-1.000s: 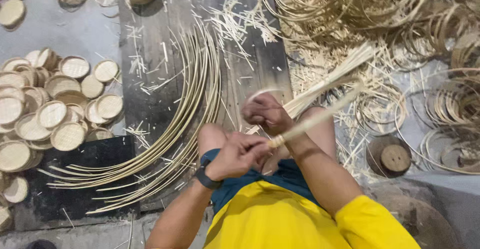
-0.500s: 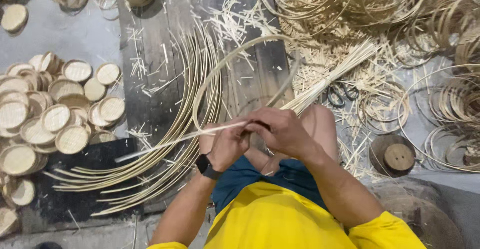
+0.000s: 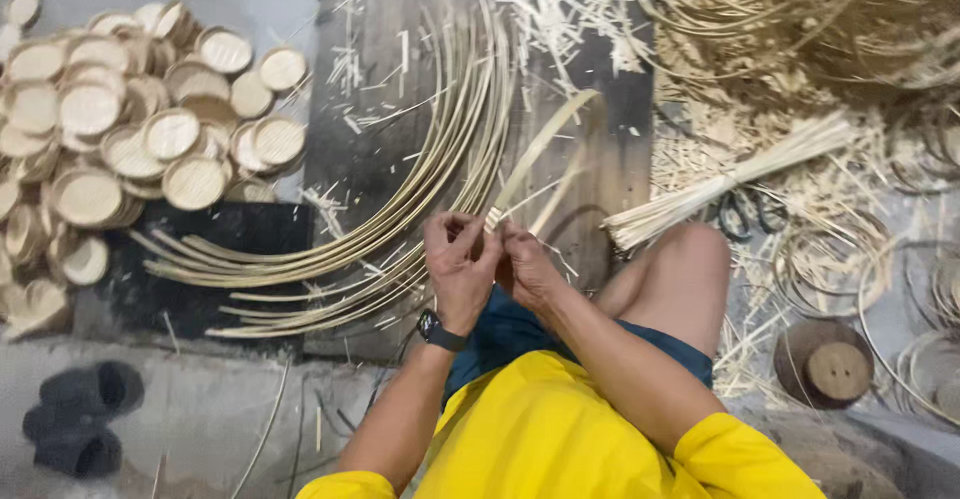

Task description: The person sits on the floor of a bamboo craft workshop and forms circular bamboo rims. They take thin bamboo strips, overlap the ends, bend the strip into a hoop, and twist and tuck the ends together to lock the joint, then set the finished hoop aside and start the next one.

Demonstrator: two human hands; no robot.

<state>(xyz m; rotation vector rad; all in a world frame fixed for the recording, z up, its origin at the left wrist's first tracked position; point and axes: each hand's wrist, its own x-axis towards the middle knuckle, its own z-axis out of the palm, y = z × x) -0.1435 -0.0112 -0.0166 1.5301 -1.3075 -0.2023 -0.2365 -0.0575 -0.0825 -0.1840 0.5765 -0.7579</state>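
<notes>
We hold a thin bamboo strip (image 3: 540,149) between both hands, just above our knees: our left hand (image 3: 460,264), with a dark watch (image 3: 438,331) on its wrist, is pinched closed on the strip's near end, and our right hand (image 3: 528,264) grips the same end right beside it, the fingers of the two hands touching. The strip rises from our fingers and bends away over a dark wooden board (image 3: 380,159) on the floor. A sheaf of long curved strips (image 3: 400,229) lies across that board to the left of our hands. Further left sits a heap of small round woven lids (image 3: 130,149). To the right, a tied bundle of straight sticks (image 3: 720,184) lies near our bare knee (image 3: 690,259)
</notes>
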